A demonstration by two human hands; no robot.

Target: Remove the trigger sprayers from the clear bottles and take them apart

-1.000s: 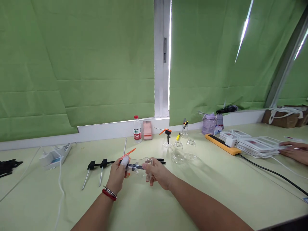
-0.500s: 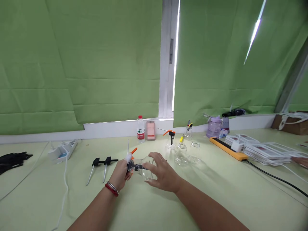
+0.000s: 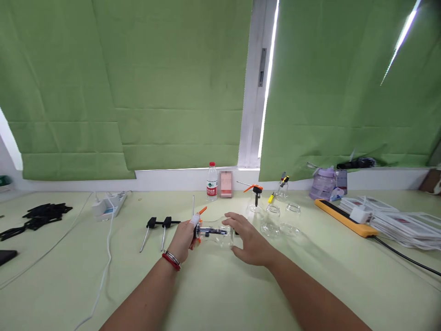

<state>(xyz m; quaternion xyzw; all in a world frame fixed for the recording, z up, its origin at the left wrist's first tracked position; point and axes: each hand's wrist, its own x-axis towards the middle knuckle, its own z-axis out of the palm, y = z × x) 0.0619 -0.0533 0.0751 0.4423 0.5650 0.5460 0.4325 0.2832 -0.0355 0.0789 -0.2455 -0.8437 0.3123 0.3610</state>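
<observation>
A clear glass jar [image 3: 220, 236], waisted near its neck, lies sideways between my hands. A black and silver stem runs inside it from the black fitting at its mouth. My left hand [image 3: 184, 236] is closed around that fitting, where an orange lever [image 3: 203, 210] and a thin metal rod [image 3: 193, 204] stick out. My right hand [image 3: 250, 239] cups the jar's base, thumb below and fingers above. Left of my hands lie two black fittings [image 3: 166, 222] with metal rods. A similar orange and black fitting [image 3: 257, 189] sits on a glass jar farther back.
More glass jars [image 3: 270, 227] stand to the right, near yellow-handled tools [image 3: 272, 197] by a small glass. A water bottle [image 3: 212, 184] stands at the back. An orange power strip [image 3: 344, 218], white frames [image 3: 403, 225] and a purple jug [image 3: 323, 184] are farther right. White cables [image 3: 108, 248] run at left.
The view has turned left. My right hand has slid back toward the jar's base, with its fingers more spread. The jar has come closer to level, showing the stem inside more clearly.
</observation>
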